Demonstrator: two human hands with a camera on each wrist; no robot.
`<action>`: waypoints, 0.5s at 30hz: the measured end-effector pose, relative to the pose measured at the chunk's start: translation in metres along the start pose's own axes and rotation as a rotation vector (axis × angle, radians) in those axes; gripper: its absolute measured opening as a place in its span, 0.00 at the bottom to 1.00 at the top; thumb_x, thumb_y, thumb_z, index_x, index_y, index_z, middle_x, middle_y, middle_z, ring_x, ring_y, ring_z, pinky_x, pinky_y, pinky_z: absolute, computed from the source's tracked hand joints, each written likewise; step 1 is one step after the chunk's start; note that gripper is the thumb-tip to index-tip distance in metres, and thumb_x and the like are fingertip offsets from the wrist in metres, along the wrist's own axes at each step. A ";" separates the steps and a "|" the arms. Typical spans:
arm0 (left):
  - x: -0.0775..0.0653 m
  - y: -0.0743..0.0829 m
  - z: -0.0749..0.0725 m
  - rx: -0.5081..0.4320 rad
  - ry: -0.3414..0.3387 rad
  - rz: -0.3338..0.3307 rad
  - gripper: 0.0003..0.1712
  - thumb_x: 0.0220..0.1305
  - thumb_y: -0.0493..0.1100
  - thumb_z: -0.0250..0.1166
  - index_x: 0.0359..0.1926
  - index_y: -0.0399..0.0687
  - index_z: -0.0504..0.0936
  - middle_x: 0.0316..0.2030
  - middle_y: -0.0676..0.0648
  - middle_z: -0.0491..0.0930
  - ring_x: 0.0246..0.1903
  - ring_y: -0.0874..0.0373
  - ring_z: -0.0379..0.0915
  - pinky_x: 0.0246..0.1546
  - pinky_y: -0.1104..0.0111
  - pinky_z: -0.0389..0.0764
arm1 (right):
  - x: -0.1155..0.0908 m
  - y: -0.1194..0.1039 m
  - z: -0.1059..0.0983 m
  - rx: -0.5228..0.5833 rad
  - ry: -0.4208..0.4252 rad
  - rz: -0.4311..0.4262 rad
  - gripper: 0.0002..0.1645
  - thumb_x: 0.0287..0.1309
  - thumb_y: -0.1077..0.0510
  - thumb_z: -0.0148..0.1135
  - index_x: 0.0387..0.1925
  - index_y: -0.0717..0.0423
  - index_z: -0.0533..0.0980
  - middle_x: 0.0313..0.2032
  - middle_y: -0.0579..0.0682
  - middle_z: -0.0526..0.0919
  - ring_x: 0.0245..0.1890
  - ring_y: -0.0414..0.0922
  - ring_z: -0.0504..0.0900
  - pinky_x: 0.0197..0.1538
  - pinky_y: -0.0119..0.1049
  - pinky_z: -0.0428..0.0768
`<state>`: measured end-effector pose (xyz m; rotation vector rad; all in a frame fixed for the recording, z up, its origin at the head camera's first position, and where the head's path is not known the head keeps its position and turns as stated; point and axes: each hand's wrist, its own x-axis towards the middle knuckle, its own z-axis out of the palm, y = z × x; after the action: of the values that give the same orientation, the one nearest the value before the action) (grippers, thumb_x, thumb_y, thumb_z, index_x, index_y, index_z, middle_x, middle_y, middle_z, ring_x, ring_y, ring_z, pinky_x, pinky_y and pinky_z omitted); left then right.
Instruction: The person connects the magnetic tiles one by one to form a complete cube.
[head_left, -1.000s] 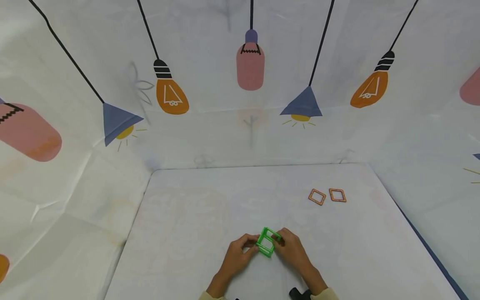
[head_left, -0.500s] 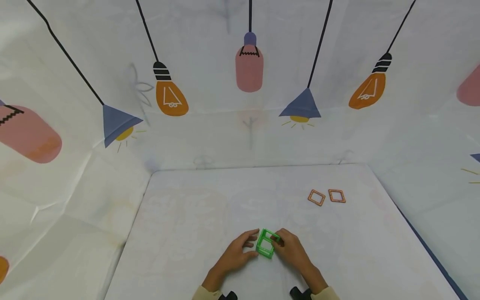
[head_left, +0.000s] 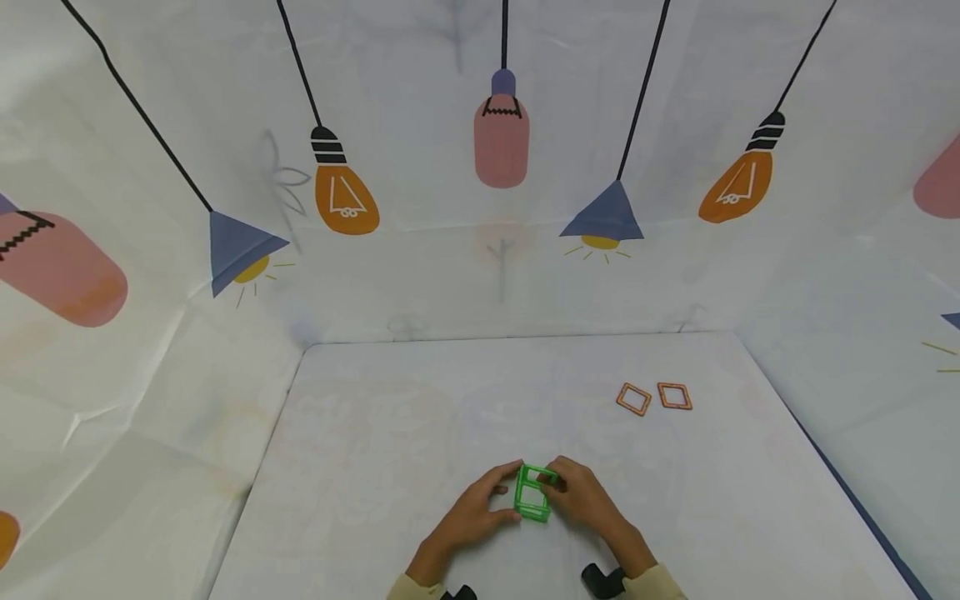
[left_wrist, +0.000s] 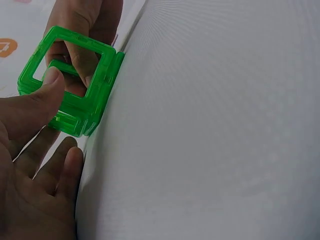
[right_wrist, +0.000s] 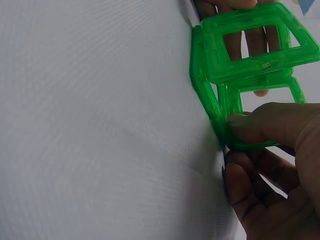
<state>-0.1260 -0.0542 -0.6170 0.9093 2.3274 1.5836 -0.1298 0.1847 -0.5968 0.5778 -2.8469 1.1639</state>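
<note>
Several green see-through magnetic tiles [head_left: 532, 514], square frames with open centres, stand joined as a partial box on the white table. My left hand [head_left: 474, 510] spans its left side, index fingertip at the far corner and thumb at the near one. In the left wrist view, the left thumb [left_wrist: 52, 82] lies against a tile's face. My right hand [head_left: 583, 498] pinches a tile on the right side. In the right wrist view, the right thumb [right_wrist: 265, 122] presses that tile's frame, with the other fingers curled below. Some fingertips are hidden behind the tiles.
Two orange square frame tiles, a tilted left one [head_left: 626, 403] and a right one [head_left: 676, 407], lie flat farther back on the table [head_left: 420, 417]. A white sheet [head_left: 420, 275] printed with lamps rises behind and beside the table.
My left hand let its fingers spread away from the green tiles, then came back against them. The tiles have turned slightly and shifted a little nearer. The right hand keeps its pinch.
</note>
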 end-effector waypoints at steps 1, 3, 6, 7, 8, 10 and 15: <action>0.000 0.000 0.000 0.003 0.003 0.000 0.44 0.60 0.49 0.72 0.74 0.53 0.62 0.69 0.46 0.71 0.62 0.54 0.73 0.59 0.68 0.78 | 0.000 0.000 0.000 0.003 -0.003 0.004 0.09 0.54 0.66 0.71 0.33 0.49 0.81 0.30 0.40 0.80 0.29 0.28 0.70 0.31 0.26 0.74; -0.001 0.001 0.001 0.006 0.008 0.003 0.44 0.59 0.49 0.72 0.74 0.52 0.62 0.68 0.46 0.72 0.62 0.54 0.73 0.59 0.68 0.78 | -0.001 0.000 0.000 0.011 -0.007 0.016 0.09 0.55 0.65 0.71 0.34 0.50 0.82 0.31 0.40 0.80 0.29 0.28 0.70 0.31 0.26 0.74; -0.002 0.002 0.002 0.011 0.011 0.002 0.45 0.58 0.48 0.73 0.74 0.51 0.62 0.66 0.47 0.72 0.61 0.54 0.73 0.59 0.68 0.78 | -0.001 -0.001 0.000 0.020 -0.010 0.048 0.10 0.55 0.63 0.72 0.38 0.50 0.82 0.31 0.38 0.79 0.30 0.29 0.71 0.32 0.27 0.74; -0.002 0.003 0.002 0.013 0.011 0.003 0.45 0.58 0.47 0.73 0.73 0.51 0.62 0.66 0.47 0.72 0.61 0.54 0.73 0.59 0.68 0.78 | -0.002 -0.001 -0.001 0.023 -0.011 0.058 0.11 0.55 0.62 0.72 0.40 0.50 0.82 0.32 0.38 0.79 0.30 0.29 0.71 0.32 0.27 0.75; -0.002 0.003 0.002 0.014 0.011 0.003 0.46 0.57 0.47 0.74 0.73 0.51 0.62 0.65 0.47 0.72 0.61 0.54 0.73 0.59 0.68 0.78 | -0.003 -0.001 -0.002 0.026 -0.010 0.065 0.12 0.54 0.62 0.73 0.41 0.50 0.81 0.32 0.37 0.79 0.31 0.29 0.72 0.33 0.27 0.76; -0.001 0.004 0.003 0.018 0.015 0.002 0.46 0.57 0.46 0.75 0.73 0.51 0.63 0.64 0.47 0.73 0.60 0.54 0.73 0.59 0.69 0.78 | -0.004 0.002 -0.006 0.029 -0.003 0.071 0.15 0.54 0.62 0.73 0.44 0.51 0.81 0.34 0.37 0.79 0.32 0.29 0.74 0.35 0.28 0.78; 0.000 0.005 0.004 0.027 0.031 -0.010 0.46 0.55 0.46 0.76 0.72 0.53 0.64 0.62 0.49 0.72 0.60 0.56 0.72 0.59 0.69 0.78 | -0.004 0.019 -0.025 -0.012 0.077 0.136 0.13 0.58 0.64 0.69 0.45 0.53 0.82 0.37 0.41 0.83 0.36 0.33 0.79 0.40 0.30 0.82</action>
<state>-0.1224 -0.0500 -0.6145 0.8837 2.3757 1.5770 -0.1358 0.2160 -0.5921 0.3355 -2.8644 1.1588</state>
